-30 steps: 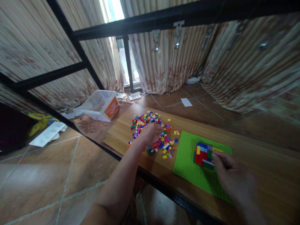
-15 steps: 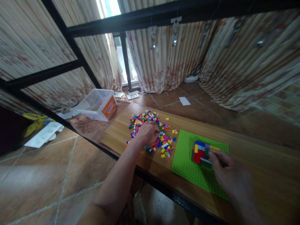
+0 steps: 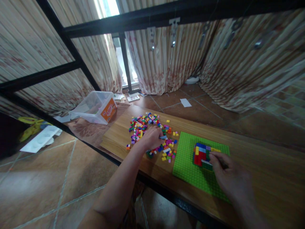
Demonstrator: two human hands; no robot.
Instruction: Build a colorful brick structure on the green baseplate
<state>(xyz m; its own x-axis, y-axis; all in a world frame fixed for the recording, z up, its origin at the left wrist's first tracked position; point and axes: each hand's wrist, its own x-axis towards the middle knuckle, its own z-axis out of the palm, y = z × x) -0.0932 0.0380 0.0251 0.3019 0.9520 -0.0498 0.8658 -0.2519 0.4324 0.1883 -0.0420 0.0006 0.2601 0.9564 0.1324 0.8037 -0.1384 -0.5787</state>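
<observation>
My left hand (image 3: 152, 137) is over the pile of small toy bricks (image 3: 139, 125), its fingers pinched at a light blue-grey brick (image 3: 164, 137). On the green baseplate (image 3: 183, 159) stands a block of joined bricks (image 3: 200, 157) in red, blue, yellow, white and green. My right hand (image 3: 230, 171) is closed at the right side of this block, with thumb and forefinger pressed together. Whatever lies between those fingertips is hidden, and they cover part of the block.
The wooden table (image 3: 257, 162) carries the pile and the baseplate. Beyond its left end stands a clear plastic bin (image 3: 92, 109) with an orange label. A black metal bar (image 3: 133, 24) crosses above, before striped curtains (image 3: 159, 63). White paper (image 3: 185, 102) lies on the tiled floor.
My left hand has shifted slightly down within the pile, and a light blue-grey brick now shows at its fingertips. My right hand stays at the block. The whole view has moved slightly.
</observation>
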